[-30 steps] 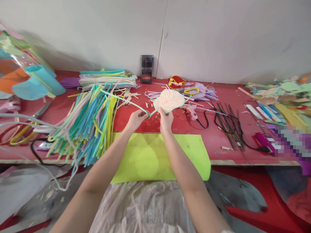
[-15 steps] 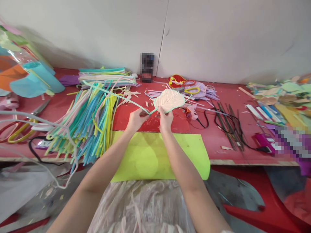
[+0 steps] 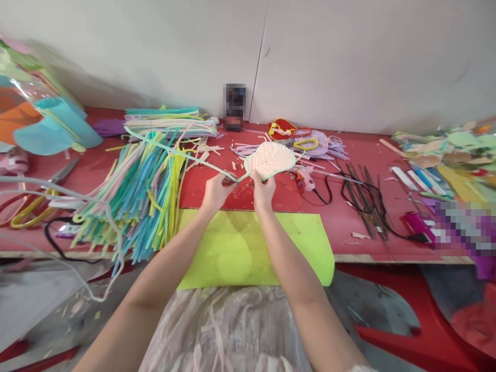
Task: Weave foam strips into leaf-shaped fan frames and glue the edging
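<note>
- The left hand [image 3: 217,194] is nearly closed, thumb and forefinger brought together in a pinch on the mint-green strand [image 3: 211,165], right where it meets the short stem of the leaf shape; the other fingers are tucked in, and I can't make out each one.
- The right hand [image 3: 265,193] is closed on the near edge of the leaf shape [image 3: 271,159], thumb on top, the fingers mostly out of my sight underneath.
- That leaf shape, pale pink with a mint-green border, is held up over the far part of the red board [image 3: 284,199], in the middle of the worktop [image 3: 337,230].
- From the left hand, the strand's long free end runs off to the far left, passing above the heap of coloured pipe cleaners [image 3: 134,196].
- Nearer the person, a yellow-green sheet [image 3: 232,258] lies below the forearms.
- Just right of the right hand I see a small glue gun [image 3: 307,180], its black cord trailing right towards some dark stems [image 3: 362,204].
- Beyond the leaf shape, at the far side, lie scissors with a yellow handle [image 3: 307,144].
</note>
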### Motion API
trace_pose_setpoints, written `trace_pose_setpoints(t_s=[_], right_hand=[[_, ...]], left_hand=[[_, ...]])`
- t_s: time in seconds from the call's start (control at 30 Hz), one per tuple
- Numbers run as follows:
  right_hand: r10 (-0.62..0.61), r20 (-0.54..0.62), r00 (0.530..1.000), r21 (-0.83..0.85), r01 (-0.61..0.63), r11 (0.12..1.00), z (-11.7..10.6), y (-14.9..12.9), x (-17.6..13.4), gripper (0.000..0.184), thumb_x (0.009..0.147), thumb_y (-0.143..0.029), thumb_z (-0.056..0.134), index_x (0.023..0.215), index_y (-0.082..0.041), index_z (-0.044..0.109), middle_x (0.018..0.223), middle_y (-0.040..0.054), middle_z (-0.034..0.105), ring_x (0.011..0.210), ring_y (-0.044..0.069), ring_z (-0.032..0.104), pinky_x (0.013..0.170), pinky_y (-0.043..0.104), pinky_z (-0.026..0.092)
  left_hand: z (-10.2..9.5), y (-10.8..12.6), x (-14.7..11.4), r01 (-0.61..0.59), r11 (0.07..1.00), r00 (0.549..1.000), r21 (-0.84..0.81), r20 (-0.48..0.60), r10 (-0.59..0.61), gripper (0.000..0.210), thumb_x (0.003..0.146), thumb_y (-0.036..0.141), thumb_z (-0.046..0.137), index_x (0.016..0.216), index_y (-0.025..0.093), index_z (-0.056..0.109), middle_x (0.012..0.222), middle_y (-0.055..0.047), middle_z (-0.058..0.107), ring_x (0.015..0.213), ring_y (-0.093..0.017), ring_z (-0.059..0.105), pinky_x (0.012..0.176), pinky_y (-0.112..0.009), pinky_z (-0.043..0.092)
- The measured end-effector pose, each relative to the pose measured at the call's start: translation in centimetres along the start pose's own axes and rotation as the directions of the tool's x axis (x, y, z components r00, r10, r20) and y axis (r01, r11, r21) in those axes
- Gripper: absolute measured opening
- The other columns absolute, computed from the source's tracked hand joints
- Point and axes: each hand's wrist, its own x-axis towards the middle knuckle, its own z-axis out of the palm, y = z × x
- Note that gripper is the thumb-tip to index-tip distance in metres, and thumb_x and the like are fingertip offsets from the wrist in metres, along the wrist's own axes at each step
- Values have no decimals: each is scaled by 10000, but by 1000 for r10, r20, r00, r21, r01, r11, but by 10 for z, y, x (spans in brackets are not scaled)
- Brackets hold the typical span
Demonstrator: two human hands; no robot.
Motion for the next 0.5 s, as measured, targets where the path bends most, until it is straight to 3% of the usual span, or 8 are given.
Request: trace_pose_setpoints(t_s=[0.5], right_hand=[[-18,-5,1000,-26,18,1000,-1,2,0,412,704,-463,622,986,-169,559,835,59,672,573,143,612,518,270,509]], left_hand=[[3,-3,1,28,999,1000,-31,8,-28,174,699,171,605,869,186,637,826,-26,679,733,-147,646,720,-267,506]])
